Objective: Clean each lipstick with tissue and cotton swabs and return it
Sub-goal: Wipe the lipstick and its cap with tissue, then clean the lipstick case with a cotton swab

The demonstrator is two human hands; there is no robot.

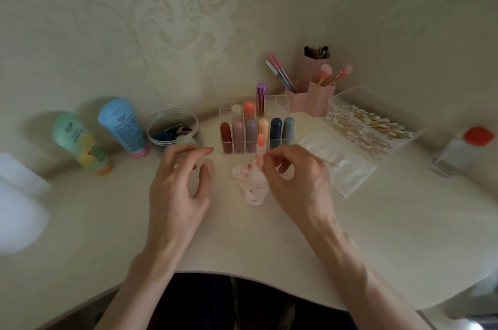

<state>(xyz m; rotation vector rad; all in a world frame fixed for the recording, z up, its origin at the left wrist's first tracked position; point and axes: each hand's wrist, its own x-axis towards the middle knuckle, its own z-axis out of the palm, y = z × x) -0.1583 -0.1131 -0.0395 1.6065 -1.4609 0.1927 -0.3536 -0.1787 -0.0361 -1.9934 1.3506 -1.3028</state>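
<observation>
Pale table (242, 243), near edge curved. Between left fingers (194, 152) and right fingers (280, 155), a crumpled stained tissue (252, 185); just beyond them, a clear rack (281, 104). Past the left fingers, a tub (161, 117) and blue tube (122, 125); past the right, flat tissues (342, 166) and a swab box (377, 103).
</observation>
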